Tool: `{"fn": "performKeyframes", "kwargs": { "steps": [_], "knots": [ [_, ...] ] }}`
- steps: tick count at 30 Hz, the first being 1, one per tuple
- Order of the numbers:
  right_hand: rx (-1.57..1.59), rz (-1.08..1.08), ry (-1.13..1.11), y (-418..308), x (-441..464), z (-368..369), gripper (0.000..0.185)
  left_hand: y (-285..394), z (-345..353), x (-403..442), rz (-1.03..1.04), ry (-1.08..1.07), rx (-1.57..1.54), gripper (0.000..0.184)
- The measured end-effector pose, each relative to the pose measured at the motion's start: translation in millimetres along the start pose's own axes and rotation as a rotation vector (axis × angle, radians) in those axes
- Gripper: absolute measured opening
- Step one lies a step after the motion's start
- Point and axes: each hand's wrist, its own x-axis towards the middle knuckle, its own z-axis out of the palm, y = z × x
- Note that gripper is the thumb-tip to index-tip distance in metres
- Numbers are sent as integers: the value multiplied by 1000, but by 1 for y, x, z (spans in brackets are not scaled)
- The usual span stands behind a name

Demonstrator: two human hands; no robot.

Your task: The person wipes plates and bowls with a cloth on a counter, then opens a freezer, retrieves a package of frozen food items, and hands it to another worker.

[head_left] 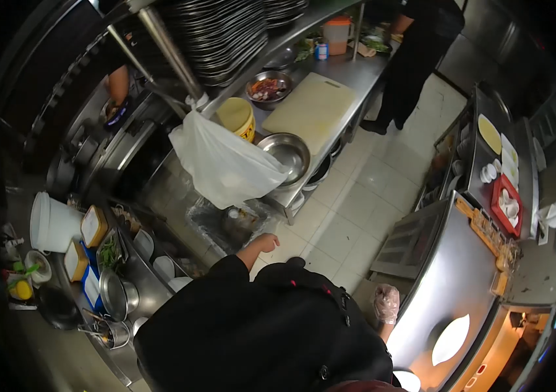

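Observation:
My left hand is bare and held out in front of my body, its fingers curled in with nothing showing in them. Below and left of it, on the floor, stands a bin lined with clear plastic. A white plastic bag hangs from a shelf post above that bin. My right hand wears a clear plastic glove. Its fingers are folded into a loose fist, with no object visible, beside the steel counter. A white leaf-shaped plate lies on this counter, apart from the hand.
On the steel table ahead are a cutting board, a steel bowl, a bowl of food and a yellow bucket. A person in black stands farther along. Pans and containers crowd the left counter. Tiled floor runs between.

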Motion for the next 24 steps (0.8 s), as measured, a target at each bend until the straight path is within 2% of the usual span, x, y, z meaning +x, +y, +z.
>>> {"fn": "performKeyframes", "kwargs": {
  "steps": [3,6,7,8,10,12,14,17,19,21,24],
  "knots": [
    [31,-6,32,-23,19,4,9,-62,9,0,-127,41,-61,34],
    [-20,-159,92,-34,38,19,8,-49,-18,-23,-197,-30,-8,32],
    [-90,-94,16,-34,46,26,7,-23,-33,-32,-66,6,40,32],
    [-98,-123,15,-37,51,32,7,8,-49,-39,67,40,89,31],
    [-107,-171,20,-50,59,41,6,64,-79,-39,527,182,194,26],
    [-102,-131,-21,-65,66,45,7,121,-109,-36,720,483,381,31],
    [-109,-120,-26,-74,70,51,8,159,-134,-20,643,761,362,35],
    [-109,-85,-44,-89,69,53,9,165,-142,30,250,922,481,41],
    [-119,-65,-52,-87,66,56,10,162,-147,47,90,639,463,35],
    [-95,-24,-62,-82,61,54,10,153,-145,65,119,489,525,22],
    [-95,-32,-27,-65,49,49,9,170,-146,28,350,520,591,16]
  ]
}}
